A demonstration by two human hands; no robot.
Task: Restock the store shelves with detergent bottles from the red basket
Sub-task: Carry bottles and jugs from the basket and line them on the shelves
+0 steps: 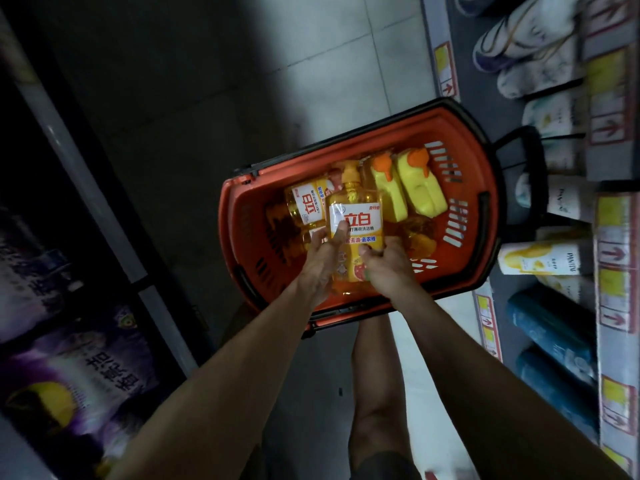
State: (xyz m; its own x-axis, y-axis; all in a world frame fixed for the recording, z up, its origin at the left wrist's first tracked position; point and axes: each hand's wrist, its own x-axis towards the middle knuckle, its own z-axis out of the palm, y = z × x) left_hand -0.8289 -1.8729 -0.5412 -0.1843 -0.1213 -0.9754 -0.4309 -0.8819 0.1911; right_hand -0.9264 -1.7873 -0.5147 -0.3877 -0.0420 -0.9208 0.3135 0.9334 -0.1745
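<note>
A red basket [460, 265] with a black rim stands on the floor below me. Both hands hold one yellow detergent bottle [356, 220] with a pump top and a white label, lifted just above the basket. My left hand [323, 261] grips its left side, thumb on the label. Gripping the lower right side is my right hand [384, 268]. Another labelled yellow bottle [306, 204] lies in the basket to the left. Two yellow bottles with orange caps [420, 181] lie at the far end.
Shelves on the right [613, 237] carry white, yellow and dark blue bottles behind price tags with red arrows. A dark shelf unit with purple packages [79, 368] runs along the left. My bare leg [377, 393] stands on the tiled aisle floor [329, 64] beneath the basket.
</note>
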